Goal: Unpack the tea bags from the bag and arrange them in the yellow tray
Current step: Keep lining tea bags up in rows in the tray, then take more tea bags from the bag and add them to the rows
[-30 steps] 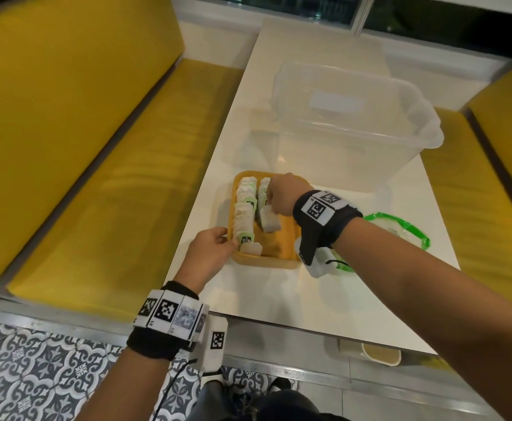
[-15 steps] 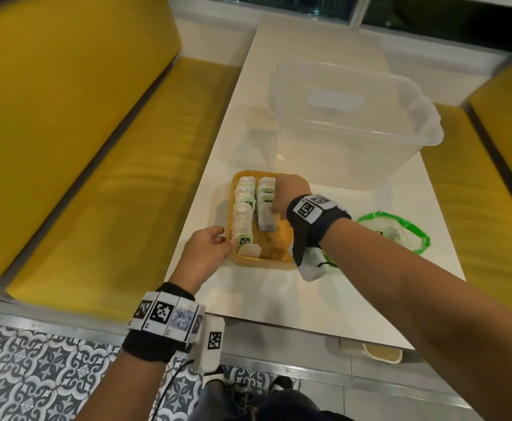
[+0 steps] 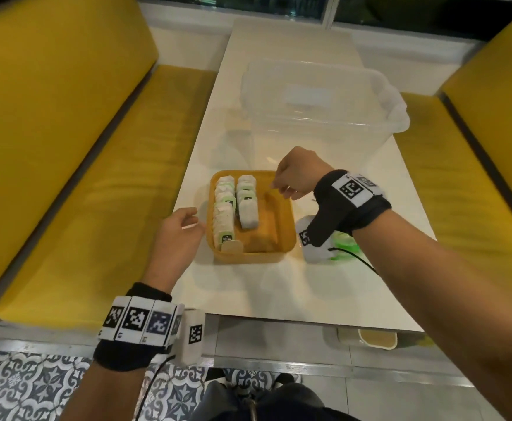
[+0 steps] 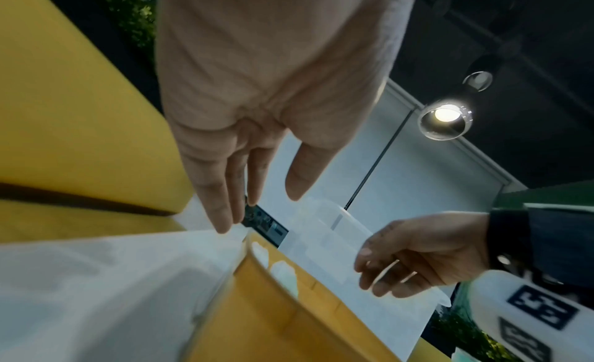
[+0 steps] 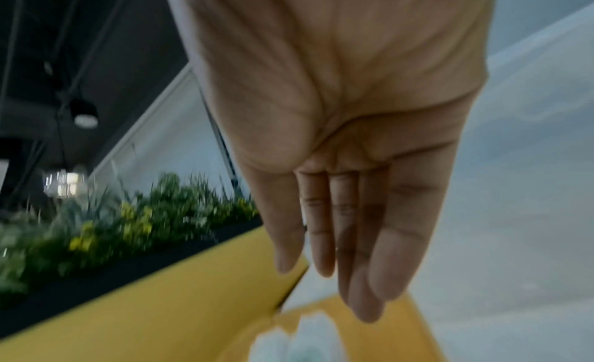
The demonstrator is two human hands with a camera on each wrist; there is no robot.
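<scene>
The yellow tray (image 3: 285, 238) sits on the white table and holds two rows of tea bags (image 3: 236, 205), a long row on its left and a shorter one beside it. My left hand (image 3: 185, 229) hovers open just left of the tray's rim, fingers relaxed, holding nothing. My right hand (image 3: 291, 180) is raised over the tray's far right corner, empty, with fingers straight in the right wrist view (image 5: 347, 278). The green-rimmed bag (image 3: 344, 247) lies right of the tray, mostly hidden by my right wrist.
A large clear plastic tub (image 3: 318, 107) stands on the table beyond the tray. Yellow benches (image 3: 96, 177) flank the table on both sides. The table's near edge (image 3: 309, 320) is close to my body.
My right hand has let go of the tea bag it set in the second row and lifted away toward the tray's far right corner. The left hand barely moved.
</scene>
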